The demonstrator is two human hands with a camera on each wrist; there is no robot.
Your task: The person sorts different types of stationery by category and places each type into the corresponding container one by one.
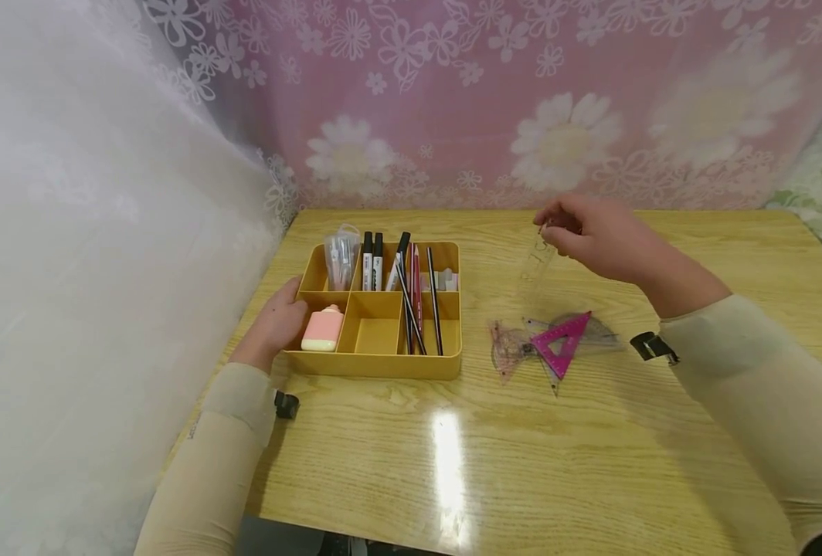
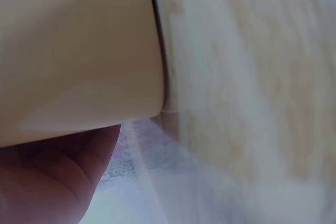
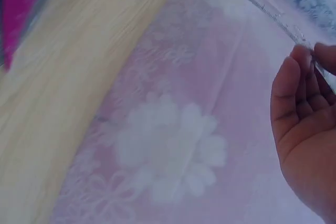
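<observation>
You are holding a ruler [image 1: 538,261] that is looking like clear, smooth plastic. The tray [image 1: 376,366] you are touching is showing as smooth plastic, its outer wall taking on a soft sheen. The pink triangle [image 1: 576,328] is looking like smooth plastic, while the protractor [image 1: 597,333] is letting wood grain show through clear plastic. The bottle [image 1: 322,330] and markers [image 1: 378,266] are also appearing smooth and plastic. Before you, the table [image 1: 376,471] is displaying wood grain under a glossy finish, reflecting a bright streak. Your sleeves [image 1: 738,378] are looking like matt cloth. The curtain [image 1: 453,131] is appearing thin and smooth; whether cloth or plastic is staying unclear.
</observation>
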